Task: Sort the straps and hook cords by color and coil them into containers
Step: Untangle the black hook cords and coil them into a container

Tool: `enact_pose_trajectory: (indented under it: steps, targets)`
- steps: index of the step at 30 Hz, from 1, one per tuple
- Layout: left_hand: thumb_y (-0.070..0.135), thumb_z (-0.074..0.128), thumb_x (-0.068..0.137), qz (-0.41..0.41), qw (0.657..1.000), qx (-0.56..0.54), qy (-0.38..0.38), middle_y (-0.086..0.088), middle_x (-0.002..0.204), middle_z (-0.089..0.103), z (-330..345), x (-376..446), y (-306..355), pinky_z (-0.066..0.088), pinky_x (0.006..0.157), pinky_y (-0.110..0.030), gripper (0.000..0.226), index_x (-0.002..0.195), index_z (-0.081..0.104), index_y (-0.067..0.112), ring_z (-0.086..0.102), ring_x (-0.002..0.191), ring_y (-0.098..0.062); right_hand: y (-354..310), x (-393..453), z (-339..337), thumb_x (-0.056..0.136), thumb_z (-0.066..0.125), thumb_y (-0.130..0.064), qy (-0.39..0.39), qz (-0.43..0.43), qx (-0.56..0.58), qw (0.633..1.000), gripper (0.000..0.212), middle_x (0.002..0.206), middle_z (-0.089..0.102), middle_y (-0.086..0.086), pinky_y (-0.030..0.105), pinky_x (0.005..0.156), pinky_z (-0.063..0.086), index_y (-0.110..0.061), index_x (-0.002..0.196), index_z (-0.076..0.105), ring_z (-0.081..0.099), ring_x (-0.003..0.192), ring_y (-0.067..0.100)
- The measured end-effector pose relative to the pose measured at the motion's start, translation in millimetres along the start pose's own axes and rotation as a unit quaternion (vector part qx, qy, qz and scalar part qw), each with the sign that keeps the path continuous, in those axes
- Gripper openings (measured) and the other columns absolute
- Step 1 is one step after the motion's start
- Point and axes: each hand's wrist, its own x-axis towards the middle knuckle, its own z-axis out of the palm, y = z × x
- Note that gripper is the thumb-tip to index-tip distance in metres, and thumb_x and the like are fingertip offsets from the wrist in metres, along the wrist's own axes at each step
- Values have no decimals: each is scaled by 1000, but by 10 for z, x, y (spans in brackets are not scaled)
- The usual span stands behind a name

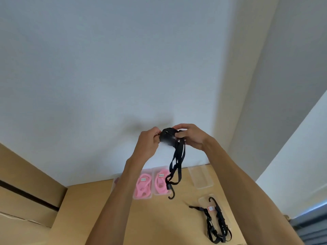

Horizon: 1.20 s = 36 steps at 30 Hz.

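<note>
Gripping a half-wound black hook cord (170, 137) between them, the left hand (149, 141) and right hand (190, 136) hold it raised in front of the white wall (123, 68); its loose end hangs down, the hook (171, 195) dangling above the wooden table (141, 218); two clear containers of pink cords (143, 185) (161, 181) sit at the far edge; an empty clear container (200, 177) lies near the far right corner; another black hook cord (215, 225) sprawls over a container (203, 200) by the right edge.
</note>
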Motion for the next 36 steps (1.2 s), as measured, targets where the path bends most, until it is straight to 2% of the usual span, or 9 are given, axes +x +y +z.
enact_pose_trajectory:
  steps: [6, 10, 15, 18, 20, 23, 25, 31, 36]
  targets:
    - [-7, 45, 92, 22, 995, -47, -85, -13, 76, 63, -54, 18, -55, 43, 63, -33, 30, 90, 68, 13, 51, 66, -28, -141, -32, 40, 70, 42, 8, 62, -51, -5, 997, 38, 83, 63, 13, 29, 51, 38, -6, 93, 69, 34, 50, 19]
    - [2, 52, 99, 73, 968, -207, -122, -6, 68, 56, -108, 0, 111, 37, 59, -29, 15, 91, 64, 5, 43, 59, -20, -106, -51, 114, 84, 57, -4, 53, -121, -41, 990, 17, 75, 57, 13, 29, 51, 41, -16, 91, 67, 39, 47, 19]
    - [2, 56, 93, -7, 973, -208, 102, 1, 57, 57, -2, 171, 174, 40, 55, -27, 20, 78, 65, 10, 47, 52, -17, 53, -33, 268, 89, 48, 1, 126, -150, -81, 977, 28, 77, 66, 9, 25, 47, 37, -19, 91, 69, 42, 46, 17]
    - [-3, 54, 87, -42, 963, -161, 214, -8, 59, 57, 104, 206, 117, 37, 54, -29, 20, 72, 62, 8, 44, 54, -17, 108, -18, 356, 92, 62, -18, 124, -120, -174, 969, 16, 83, 68, 7, 25, 47, 42, -25, 105, 68, 46, 46, 13]
    - [-3, 53, 87, -41, 955, -107, 274, -6, 57, 53, 111, 247, 39, 33, 53, -29, 20, 71, 60, 6, 38, 53, -15, 152, -21, 398, 87, 68, -20, 128, -89, -282, 947, 29, 82, 69, 5, 24, 55, 51, -26, 115, 68, 56, 53, 13]
    - [-5, 53, 88, -36, 964, -5, 263, -3, 58, 55, 100, 269, -99, 31, 55, -27, 19, 78, 66, 5, 41, 53, -18, 139, -66, 461, 85, 64, -19, 207, -107, -446, 864, 22, 78, 71, 3, 31, 68, 54, -21, 106, 69, 64, 70, 23]
    - [-5, 54, 89, -16, 978, 23, 207, -9, 66, 65, 144, 222, -172, 35, 56, -29, 18, 86, 71, 3, 48, 56, -22, 74, -79, 489, 85, 62, -16, 226, -171, -456, 843, 19, 75, 69, 0, 31, 68, 51, -20, 102, 69, 62, 70, 23]
    - [-9, 52, 88, 52, 994, -80, 53, -5, 75, 72, 264, 89, -127, 56, 68, -42, 25, 90, 72, 7, 71, 68, -23, -140, 23, 391, 92, 56, -3, 157, -269, -340, 887, 20, 92, 66, -1, 17, 77, 46, -12, 106, 68, 59, 78, 9]
    - [-3, 58, 90, 34, 973, -205, 99, -11, 75, 70, 188, 83, -32, 56, 70, -50, 20, 92, 72, 12, 66, 70, -35, 44, 17, 154, 93, 66, -19, 190, -216, -150, 946, 10, 80, 69, 7, 25, 65, 52, -16, 86, 59, 66, 69, 13]
